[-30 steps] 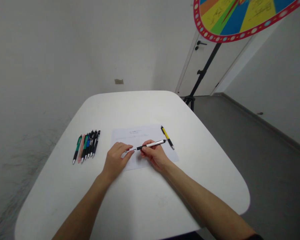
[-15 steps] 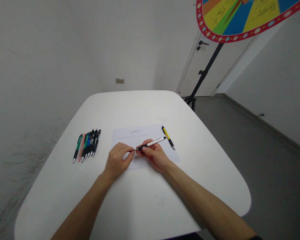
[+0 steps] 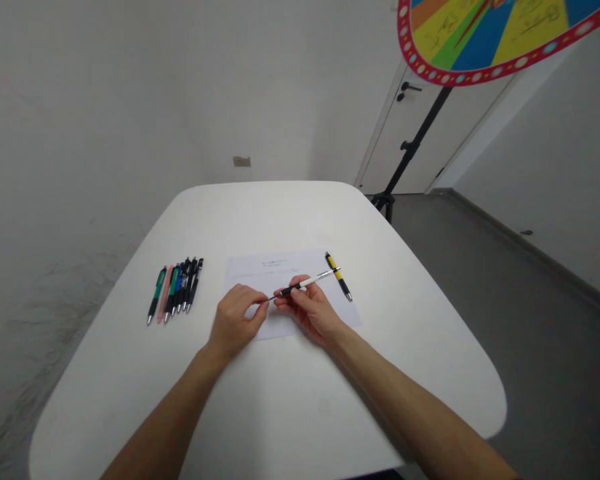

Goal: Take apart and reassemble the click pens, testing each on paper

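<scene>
A white pen with a black grip [image 3: 310, 281] lies tilted across the fingers of my right hand [image 3: 313, 313], which is closed around its black part. Out of its front end sticks a thin dark refill [image 3: 274, 297]. The tip of that refill is pinched between the thumb and forefinger of my left hand [image 3: 237, 313]. Both hands are above a printed sheet of paper [image 3: 245, 267], hiding part of it. Just right of my right hand, a yellow and black pen [image 3: 339, 276] rests at the sheet's right side.
On the left of the white table [image 3: 280, 213] several pens [image 3: 175, 292] lie side by side, green, pink, blue and black. Beyond the table's right side, a colourful prize wheel [image 3: 480, 47] stands on a black stand [image 3: 413, 147], before a door.
The white and black pen has slid slightly up and right, away from my left hand. More of the refill shows between the hands. My left hand is nearly still.
</scene>
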`<state>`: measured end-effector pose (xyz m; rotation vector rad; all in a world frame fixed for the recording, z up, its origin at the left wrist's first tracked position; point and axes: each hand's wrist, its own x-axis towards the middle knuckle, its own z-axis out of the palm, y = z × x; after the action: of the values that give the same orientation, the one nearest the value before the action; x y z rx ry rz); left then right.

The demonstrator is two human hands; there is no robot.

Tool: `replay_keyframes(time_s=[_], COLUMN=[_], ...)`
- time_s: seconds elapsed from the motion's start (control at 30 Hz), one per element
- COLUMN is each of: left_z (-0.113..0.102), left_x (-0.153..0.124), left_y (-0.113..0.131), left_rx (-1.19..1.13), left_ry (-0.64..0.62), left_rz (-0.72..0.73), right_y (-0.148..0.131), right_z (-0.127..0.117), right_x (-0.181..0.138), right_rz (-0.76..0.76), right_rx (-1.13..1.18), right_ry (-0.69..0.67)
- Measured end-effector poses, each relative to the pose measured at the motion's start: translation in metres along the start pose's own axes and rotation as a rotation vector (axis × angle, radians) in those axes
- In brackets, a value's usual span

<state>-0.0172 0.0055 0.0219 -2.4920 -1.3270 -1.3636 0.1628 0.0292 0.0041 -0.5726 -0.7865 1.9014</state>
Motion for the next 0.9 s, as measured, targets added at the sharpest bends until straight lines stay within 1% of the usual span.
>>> replay_keyframes(time_s=[0.23, 0.33, 0.4, 0.47, 0.57, 0.67, 0.8, 0.9], left_z=[-0.003, -0.004, -0.005, -0.004, -0.003, 0.001, 0.006, 0.009], left_x=[0.001, 0.001, -0.001, -0.002, -0.004, -0.005, -0.008, -0.011], left_y=[-0.001, -0.004, -0.007, -0.010, -0.010, -0.004, 0.005, 0.008], left_rx=[0.032, 0.069, 0.133, 0.246, 0.446, 0.586, 0.674, 0.693], left_ry=[0.007, 0.012, 0.019, 0.002, -0.081, -0.184, -0.303, -0.372], left_rz=[-0.009, 0.002, -0.006, -0.004, 0.021, 0.031, 0.021, -0.025], right_y=[-0.005, -0.006, -0.005, -0.005, -0.004, -0.004, -0.004, -0.003], right_z=[-0.003, -0.005, -0.007, -0.008, -0.009, -0.010, -0.011, -0.011], right_x=[0.001, 0.003, 0.004, 0.005, 0.006, 0.006, 0.006, 0.006], right_rz=[-0.026, -0.067, -0.105, -0.120, -0.115, -0.117, -0.117, -0.115], right_rx=[0.027, 0.050, 0.069, 0.076, 0.073, 0.071, 0.070, 0.067], right_ry=[0.029, 0.067, 0.108, 0.130, 0.133, 0.139, 0.148, 0.156])
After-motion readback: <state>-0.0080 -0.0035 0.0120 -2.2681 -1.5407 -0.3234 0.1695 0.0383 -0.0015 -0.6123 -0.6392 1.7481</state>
